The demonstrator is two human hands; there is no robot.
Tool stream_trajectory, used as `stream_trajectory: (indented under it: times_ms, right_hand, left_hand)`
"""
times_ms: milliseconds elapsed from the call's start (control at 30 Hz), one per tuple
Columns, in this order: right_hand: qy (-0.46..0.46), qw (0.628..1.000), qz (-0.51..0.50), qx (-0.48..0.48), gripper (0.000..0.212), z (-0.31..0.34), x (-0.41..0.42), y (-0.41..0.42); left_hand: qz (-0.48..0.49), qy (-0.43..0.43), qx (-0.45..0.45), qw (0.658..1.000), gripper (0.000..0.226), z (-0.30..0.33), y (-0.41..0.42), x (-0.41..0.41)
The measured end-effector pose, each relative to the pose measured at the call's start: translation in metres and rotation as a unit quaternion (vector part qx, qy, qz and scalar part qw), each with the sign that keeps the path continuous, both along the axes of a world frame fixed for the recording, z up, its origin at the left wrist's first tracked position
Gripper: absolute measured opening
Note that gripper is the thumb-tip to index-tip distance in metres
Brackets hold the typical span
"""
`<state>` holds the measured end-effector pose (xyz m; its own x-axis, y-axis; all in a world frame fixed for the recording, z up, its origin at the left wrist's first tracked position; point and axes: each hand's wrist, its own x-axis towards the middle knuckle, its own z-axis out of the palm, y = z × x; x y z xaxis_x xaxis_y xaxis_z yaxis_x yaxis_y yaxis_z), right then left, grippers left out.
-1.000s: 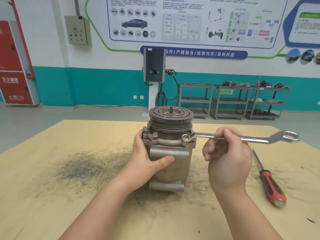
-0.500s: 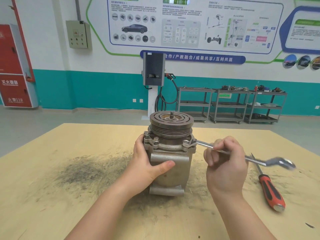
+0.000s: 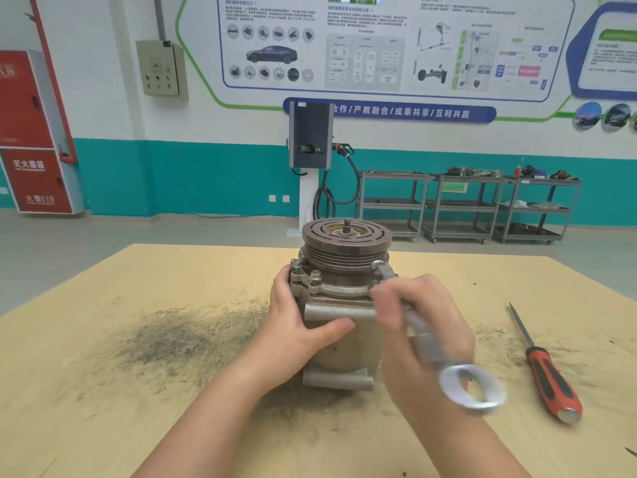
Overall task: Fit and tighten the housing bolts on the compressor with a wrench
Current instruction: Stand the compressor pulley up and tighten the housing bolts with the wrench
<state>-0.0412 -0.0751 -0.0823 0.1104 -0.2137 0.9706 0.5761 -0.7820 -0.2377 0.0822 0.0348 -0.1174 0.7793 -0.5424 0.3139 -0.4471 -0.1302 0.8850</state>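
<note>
A: Where does the grey cast-metal compressor with the brown grooved pulley on top (image 3: 339, 305) stand?

B: Upright on the pale wooden tabletop (image 3: 103, 391), near its middle, at twelve o'clock from the person. Steel housing bolts (image 3: 315, 274) stick up from the flange just under the pulley, on the side towards nine o'clock.

A: And the tool?

B: The long silver double-ring wrench (image 3: 427, 339) has its far ring on a bolt at the flange's three o'clock edge. Its shaft runs down towards five o'clock, and the free ring, blurred, ends over the right wrist.

A: How do the hands lie?

B: The left hand (image 3: 296, 326) clasps the compressor body from nine o'clock, thumb across the front, fingers wrapped round the back. The right hand (image 3: 424, 326) has its fingers curled round the wrench shaft, clamped on it; it is blurred too.

A: What else is on the table?

B: A screwdriver with a red and black handle (image 3: 546, 370) lies at three o'clock from the compressor, well apart from it, blade pointing away from the person. A dark sooty smudge (image 3: 179, 336) spreads at nine o'clock.

A: Beyond the table?

B: Grey metal shelf trolleys (image 3: 465, 205) stand against a teal and white wall (image 3: 206, 181).
</note>
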Motion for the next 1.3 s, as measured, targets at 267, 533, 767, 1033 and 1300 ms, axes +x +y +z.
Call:
stream_trajectory:
  times_ms: [267, 533, 767, 1033, 1300]
  right_hand:
    - [0.048, 0.878, 0.196, 0.434, 0.043, 0.016, -0.006, -0.021]
    - [0.083, 0.830, 0.255, 0.489, 0.057, 0.021, -0.003, -0.031]
    - [0.120, 0.829, 0.199, 0.508, 0.020, 0.025, -0.001, -0.040]
    - [-0.004, 0.737, 0.291, 0.611, 0.018, 0.016, 0.003, -0.024]
    - [-0.031, 0.944, 0.140, 0.296, 0.013, 0.014, -0.003, -0.011]
  left_hand:
    - [-0.017, 0.011, 0.006, 1.000, 0.118, 0.008, 0.003, -0.007]
    - [-0.022, 0.004, 0.008, 1.000, 0.109, 0.009, 0.004, -0.008]
    - [-0.023, 0.005, 0.014, 1.000, 0.123, 0.008, 0.004, -0.006]
    - [-0.019, 0.010, 0.015, 1.000, 0.130, 0.008, 0.004, -0.006]
    - [-0.021, 0.012, 0.010, 1.000, 0.127, 0.008, 0.004, -0.006]
